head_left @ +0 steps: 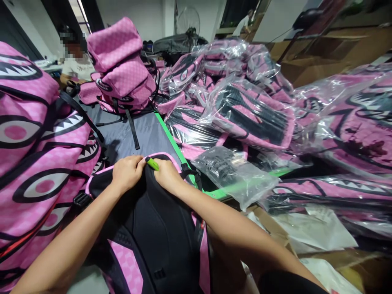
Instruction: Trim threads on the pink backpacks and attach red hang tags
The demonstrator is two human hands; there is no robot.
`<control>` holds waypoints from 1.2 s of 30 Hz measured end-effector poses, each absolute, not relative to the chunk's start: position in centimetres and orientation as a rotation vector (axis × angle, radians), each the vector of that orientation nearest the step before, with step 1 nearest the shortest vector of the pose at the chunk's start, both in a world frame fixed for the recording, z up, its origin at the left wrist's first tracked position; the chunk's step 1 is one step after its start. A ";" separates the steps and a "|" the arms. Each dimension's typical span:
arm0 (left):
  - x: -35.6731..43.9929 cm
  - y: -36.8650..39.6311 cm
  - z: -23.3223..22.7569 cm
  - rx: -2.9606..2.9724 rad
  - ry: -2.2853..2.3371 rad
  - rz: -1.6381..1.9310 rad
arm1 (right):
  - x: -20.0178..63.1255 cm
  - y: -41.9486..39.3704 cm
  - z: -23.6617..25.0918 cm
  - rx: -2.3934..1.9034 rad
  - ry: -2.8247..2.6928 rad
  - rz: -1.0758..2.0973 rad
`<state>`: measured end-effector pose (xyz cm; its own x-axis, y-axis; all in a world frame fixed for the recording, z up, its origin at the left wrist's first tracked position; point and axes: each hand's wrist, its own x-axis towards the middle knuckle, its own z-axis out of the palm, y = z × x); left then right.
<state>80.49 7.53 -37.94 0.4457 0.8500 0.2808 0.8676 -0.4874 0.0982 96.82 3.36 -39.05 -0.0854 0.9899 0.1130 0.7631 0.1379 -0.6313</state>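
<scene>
Stacked pink backpacks (122, 77), heaped plastic-wrapped bags (254, 110) and cardboard boxes (367, 47) suggest a bag workshop.

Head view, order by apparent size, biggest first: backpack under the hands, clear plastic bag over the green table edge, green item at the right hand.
1. Backpack
2. Clear plastic bag, clearly smaller
3. Green item, smallest by far

Backpack (159, 220) at 6 o'clock: black, pink piping; small tool (153, 164): lime green; backpack stack (45, 163) at 9 o'clock: pink check
</scene>
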 end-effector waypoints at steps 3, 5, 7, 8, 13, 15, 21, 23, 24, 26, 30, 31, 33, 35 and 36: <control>80.2 7.7 -37.9 -2.671 -1.532 -0.446 | 97.8 2.7 -38.3 -1.753 -2.178 0.413; 80.2 7.7 -38.0 -2.653 -1.542 -0.482 | 98.5 2.3 -38.3 -1.774 -2.282 0.372; 80.3 7.6 -38.1 -2.630 -1.531 -0.520 | 98.8 2.1 -38.5 -1.723 -2.177 0.413; 80.4 7.5 -38.1 -2.623 -1.515 -0.536 | 98.8 2.2 -38.7 -1.665 -2.060 0.466; 80.5 7.0 -38.1 -2.620 -1.460 -0.638 | 97.5 2.8 -38.8 -1.392 -1.398 1.078; 80.2 6.8 -38.0 -2.632 -1.419 -0.669 | 97.3 2.6 -38.6 -1.303 -1.276 1.232; 79.8 5.5 -37.3 -2.618 -1.257 -0.707 | 98.0 0.6 -37.8 -1.198 -1.376 1.220; 79.9 5.2 -37.1 -2.593 -1.232 -0.700 | 98.0 0.4 -37.6 -1.299 -1.347 1.142; 80.0 5.1 -37.1 -2.582 -1.232 -0.689 | 98.0 0.5 -37.4 -1.338 -1.327 1.139; 80.1 5.1 -37.1 -2.563 -1.244 -0.671 | 97.9 0.9 -37.1 -1.365 -1.289 1.193; 80.2 5.1 -37.2 -2.540 -1.296 -0.643 | 98.1 1.5 -36.6 -1.404 -1.310 1.204; 80.2 5.1 -37.2 -2.539 -1.307 -0.633 | 98.2 1.5 -36.5 -1.432 -1.343 1.194; 80.2 4.9 -37.2 -2.540 -1.309 -0.620 | 98.6 1.2 -36.1 -1.491 -1.403 1.209; 80.2 4.7 -37.1 -2.541 -1.273 -0.641 | 98.8 0.7 -35.6 -1.523 -1.412 1.253; 80.2 4.6 -37.0 -2.543 -1.248 -0.653 | 98.9 0.5 -35.4 -1.522 -1.395 1.274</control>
